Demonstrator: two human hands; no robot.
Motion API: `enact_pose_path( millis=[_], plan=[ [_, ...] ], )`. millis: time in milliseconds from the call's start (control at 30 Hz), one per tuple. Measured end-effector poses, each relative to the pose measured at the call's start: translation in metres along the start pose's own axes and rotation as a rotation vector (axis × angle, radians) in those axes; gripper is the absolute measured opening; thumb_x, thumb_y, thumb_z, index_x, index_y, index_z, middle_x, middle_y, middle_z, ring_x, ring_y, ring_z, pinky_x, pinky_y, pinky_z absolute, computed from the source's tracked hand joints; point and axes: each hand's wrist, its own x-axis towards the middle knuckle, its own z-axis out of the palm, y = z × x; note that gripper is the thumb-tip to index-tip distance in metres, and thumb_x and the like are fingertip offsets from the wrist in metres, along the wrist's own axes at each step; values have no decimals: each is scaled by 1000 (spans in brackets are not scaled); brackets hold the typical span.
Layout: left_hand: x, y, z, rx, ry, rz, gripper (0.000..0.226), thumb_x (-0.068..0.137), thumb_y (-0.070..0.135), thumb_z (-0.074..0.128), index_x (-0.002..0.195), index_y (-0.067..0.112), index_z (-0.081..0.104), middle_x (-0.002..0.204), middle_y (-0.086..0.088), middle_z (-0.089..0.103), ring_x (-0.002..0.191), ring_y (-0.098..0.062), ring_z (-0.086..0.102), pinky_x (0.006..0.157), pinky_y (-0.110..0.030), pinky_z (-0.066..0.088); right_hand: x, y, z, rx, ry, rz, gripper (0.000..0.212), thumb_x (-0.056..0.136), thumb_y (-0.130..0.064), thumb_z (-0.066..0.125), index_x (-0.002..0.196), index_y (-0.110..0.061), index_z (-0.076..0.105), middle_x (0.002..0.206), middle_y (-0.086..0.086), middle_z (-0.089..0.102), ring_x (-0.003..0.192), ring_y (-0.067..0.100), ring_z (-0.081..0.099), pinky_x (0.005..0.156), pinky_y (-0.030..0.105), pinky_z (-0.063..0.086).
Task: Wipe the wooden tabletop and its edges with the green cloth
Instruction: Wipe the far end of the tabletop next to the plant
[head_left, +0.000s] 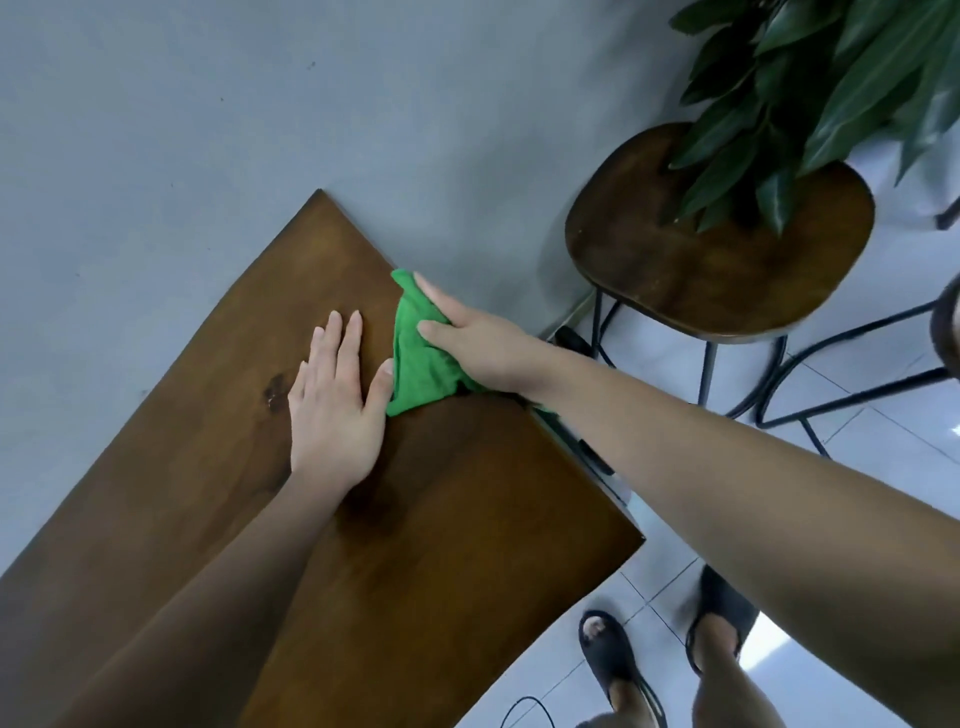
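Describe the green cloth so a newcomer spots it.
Find the wooden tabletop against the grey wall and follow its right edge toward the far corner. There the right hand holds a crumpled cloth, next to the flat left hand. It is the only bright green thing; the plant leaves are darker.

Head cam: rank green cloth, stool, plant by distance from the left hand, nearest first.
1. green cloth: touching the thumb of the left hand, at the right edge of the tabletop, held by the right hand.
2. stool: off the table, to the right beyond that edge.
3. plant: upper right, leaves overhanging the stool's far side.
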Motion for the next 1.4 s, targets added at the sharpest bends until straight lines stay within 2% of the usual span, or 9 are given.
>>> enact_pose_path(
  millis=[133,233,367,567,733,833,933,1200,1400],
  plan=[
    [-1,-1,0,-2,1,33,83,108,75,13,178,30,16,187,4,9,173,-22,6,138,-60,15,-10,2,0,-31,46,-26,62,122,-32,42,178,-32,15,184,-2,22,168,16,22,107,6,16],
    [-6,-5,0,-12,-1,109,83,110,75,16,178,29,17,187,4,9,173,-22,6,138,-59,15,-37,4,1,-51,78,36,63,120,-41,42,176,-44,15,183,-7,24,166,16,28,122,17,20],
    [-18,-7,0,-32,-22,230,82,110,76,18,178,31,17,187,5,9,173,-21,5,139,-57,14,-96,11,3,-45,72,129,59,118,-56,42,171,-59,18,176,-16,37,156,14,44,112,22,32],
    [-51,-18,5,-27,-31,411,83,110,81,17,178,34,14,187,9,9,173,-19,6,138,-58,14,-169,27,13,41,228,162,47,115,-55,50,161,-61,44,143,-27,65,128,4,64,111,25,48],
    [-83,-22,6,-15,-36,498,83,110,82,16,178,35,13,187,10,9,173,-17,5,138,-57,14,-207,34,39,4,450,113,38,118,-47,49,154,-57,56,116,-42,65,107,-10,66,103,24,52],
    [-102,-26,6,-7,-35,535,83,110,81,16,178,35,12,187,11,8,173,-16,5,139,-55,13,-218,39,63,63,593,58,38,119,-41,47,155,-48,58,133,-21,69,121,6,67,107,33,53],
    [-120,-29,7,-6,-34,552,85,109,83,13,178,35,13,187,11,8,173,-16,5,139,-55,14,-215,47,86,63,768,7,40,120,-38,45,158,-42,55,145,-12,66,132,13,62,96,17,46],
    [-179,-60,7,-7,-55,581,84,107,85,11,178,40,12,186,16,6,172,-10,3,140,-50,11,-198,49,145,146,1109,-80,62,122,-28,35,179,-31,10,181,3,25,161,17,33,120,22,23],
    [-231,-98,5,-7,-69,605,81,109,82,13,178,39,12,186,18,5,172,-7,0,140,-51,11,-207,34,241,118,1231,-91,67,122,-21,35,178,-24,-1,187,11,-2,148,11,29,105,15,31]
  ],
)
